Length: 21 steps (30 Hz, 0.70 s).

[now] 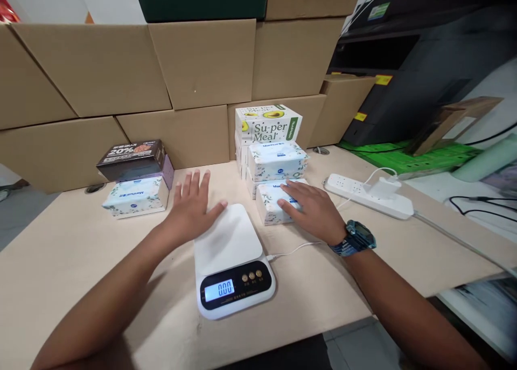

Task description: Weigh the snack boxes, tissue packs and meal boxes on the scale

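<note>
A white digital scale (234, 246) lies on the table in front of me, its lit display reading 0.00 and its plate bare. My left hand (193, 208) is spread flat at the scale's upper left edge, holding nothing. My right hand (313, 206) rests on top of a pack of tissues (270, 203), fingers stretched over it; the far fingers are partly hidden. Behind that pack stands another tissue pack (277, 160), stacked on one more. At the left, a third stack has a tissue pack (136, 195) in front of a dark box (131, 159) on a purple one.
White "Su-per Meal" boxes (269, 123) stand behind the tissues. Cardboard boxes (202, 63) form a wall at the back. On the right lies a white power strip (367, 195) with a plugged-in adapter; a thin white cable (297, 249) runs to the scale. A black machine (420, 63) stands beyond.
</note>
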### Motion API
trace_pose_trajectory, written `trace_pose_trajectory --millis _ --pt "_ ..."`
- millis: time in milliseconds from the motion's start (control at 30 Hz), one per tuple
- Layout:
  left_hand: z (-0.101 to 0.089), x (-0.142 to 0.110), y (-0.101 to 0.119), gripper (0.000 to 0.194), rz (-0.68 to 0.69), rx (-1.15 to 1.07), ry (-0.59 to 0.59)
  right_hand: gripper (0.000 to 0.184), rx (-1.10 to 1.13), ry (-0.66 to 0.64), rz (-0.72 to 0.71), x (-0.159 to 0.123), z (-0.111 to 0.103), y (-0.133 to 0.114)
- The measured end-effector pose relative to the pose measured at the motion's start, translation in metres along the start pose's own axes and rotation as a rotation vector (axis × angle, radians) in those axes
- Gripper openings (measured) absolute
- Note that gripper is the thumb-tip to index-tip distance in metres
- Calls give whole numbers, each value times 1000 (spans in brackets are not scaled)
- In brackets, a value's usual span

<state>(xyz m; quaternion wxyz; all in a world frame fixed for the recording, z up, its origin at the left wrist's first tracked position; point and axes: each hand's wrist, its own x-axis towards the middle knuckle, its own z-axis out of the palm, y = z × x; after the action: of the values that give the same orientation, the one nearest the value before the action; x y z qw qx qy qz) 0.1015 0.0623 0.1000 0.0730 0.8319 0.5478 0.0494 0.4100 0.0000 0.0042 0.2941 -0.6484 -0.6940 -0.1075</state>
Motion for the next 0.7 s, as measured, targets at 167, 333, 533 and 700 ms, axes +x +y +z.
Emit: trace_pose_trajectory --millis 167,333,533,700 --pt "-37 -2 -22 106 -99 -72 145 54 -59 37 -22 -5 4 -6" --pt "-88 -44 -45 105 -118 -352 385 62 -89 102 -52 -11 14 -4" --pt "-109 -68 -76 100 -156 -473 722 64 -137 74 -42 -6 15 -13" --pt "-108 -66 -87 100 -64 -557 600 59 -153 95 -27 -2 17 -11"
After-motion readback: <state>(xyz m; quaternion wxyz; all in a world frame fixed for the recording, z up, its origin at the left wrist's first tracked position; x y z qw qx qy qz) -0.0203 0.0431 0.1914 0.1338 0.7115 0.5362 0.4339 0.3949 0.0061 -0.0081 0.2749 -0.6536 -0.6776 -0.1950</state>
